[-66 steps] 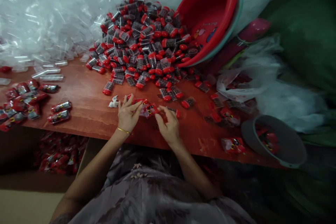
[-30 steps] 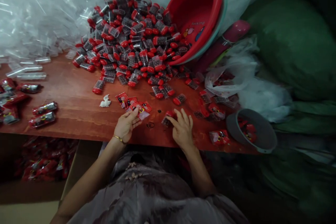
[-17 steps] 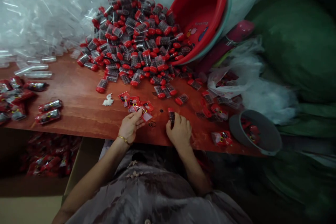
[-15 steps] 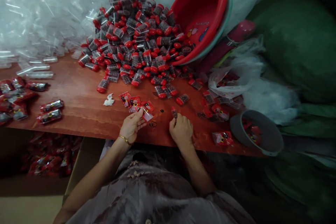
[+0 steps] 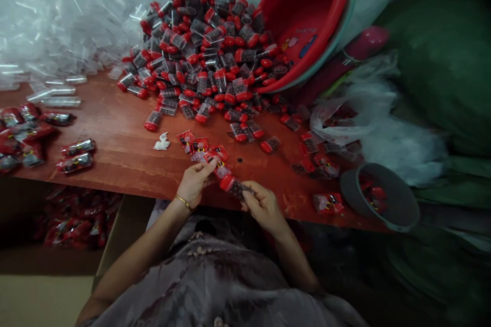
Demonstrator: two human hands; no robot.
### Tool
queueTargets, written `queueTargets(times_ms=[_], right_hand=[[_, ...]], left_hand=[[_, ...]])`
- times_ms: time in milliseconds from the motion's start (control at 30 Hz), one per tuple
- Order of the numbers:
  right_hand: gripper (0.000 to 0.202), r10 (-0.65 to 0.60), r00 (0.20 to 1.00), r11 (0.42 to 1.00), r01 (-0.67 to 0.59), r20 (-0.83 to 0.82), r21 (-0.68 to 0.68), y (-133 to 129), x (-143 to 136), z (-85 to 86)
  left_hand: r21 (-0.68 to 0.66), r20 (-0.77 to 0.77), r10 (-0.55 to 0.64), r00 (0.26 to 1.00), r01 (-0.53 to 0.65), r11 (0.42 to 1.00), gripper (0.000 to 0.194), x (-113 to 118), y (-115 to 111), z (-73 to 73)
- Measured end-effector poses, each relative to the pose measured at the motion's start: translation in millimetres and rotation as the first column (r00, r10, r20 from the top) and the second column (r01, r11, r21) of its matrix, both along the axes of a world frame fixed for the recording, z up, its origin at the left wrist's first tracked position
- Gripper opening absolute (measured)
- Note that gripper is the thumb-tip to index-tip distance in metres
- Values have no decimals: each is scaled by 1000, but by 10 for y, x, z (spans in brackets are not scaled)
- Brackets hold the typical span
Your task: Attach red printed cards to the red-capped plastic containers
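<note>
My left hand (image 5: 195, 184) is closed, pinching a small red printed plastic bag (image 5: 220, 166) between thumb and fingers. My right hand (image 5: 264, 205) grips a clear tube with a red cap and dark pieces inside (image 5: 235, 186). The tube's red end meets the right end of the bag; whether it has gone inside cannot be made out. Just beyond my left hand several flat red bags (image 5: 198, 147) lie on the wooden table (image 5: 126, 138). A crumpled white scrap (image 5: 161, 141) rests to their left.
A big heap of red-capped tubes (image 5: 207, 51) spills from a tilted red basin (image 5: 307, 20). Clear empty tubes (image 5: 57, 97) pile up at back left. Filled red packets (image 5: 74, 162) lie left; more fill a box (image 5: 80, 219) below the edge. A grey bucket (image 5: 379, 196) stands right.
My right hand has lifted the tube and turned it, bringing its red end leftward to the bag. The bag in my left hand has tilted to meet it. The view has shifted slightly.
</note>
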State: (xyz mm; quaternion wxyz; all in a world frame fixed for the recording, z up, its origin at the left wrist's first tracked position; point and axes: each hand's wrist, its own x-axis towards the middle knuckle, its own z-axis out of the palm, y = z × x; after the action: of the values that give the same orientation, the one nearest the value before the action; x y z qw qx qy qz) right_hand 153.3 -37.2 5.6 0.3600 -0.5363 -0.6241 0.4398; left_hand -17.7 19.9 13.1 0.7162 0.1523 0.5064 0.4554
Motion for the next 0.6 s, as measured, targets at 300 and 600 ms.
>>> queueTargets(times_ms=[300, 600], right_hand=[[26, -93, 982, 991, 75, -163, -113, 23, -114, -98], [28, -204, 948, 978, 186, -244, -94, 42, -323, -184]], left_hand=[[62, 28, 56, 998, -58, 996, 43, 37, -24, 30], [141, 80, 97, 992, -107, 984, 40, 135, -79, -107]])
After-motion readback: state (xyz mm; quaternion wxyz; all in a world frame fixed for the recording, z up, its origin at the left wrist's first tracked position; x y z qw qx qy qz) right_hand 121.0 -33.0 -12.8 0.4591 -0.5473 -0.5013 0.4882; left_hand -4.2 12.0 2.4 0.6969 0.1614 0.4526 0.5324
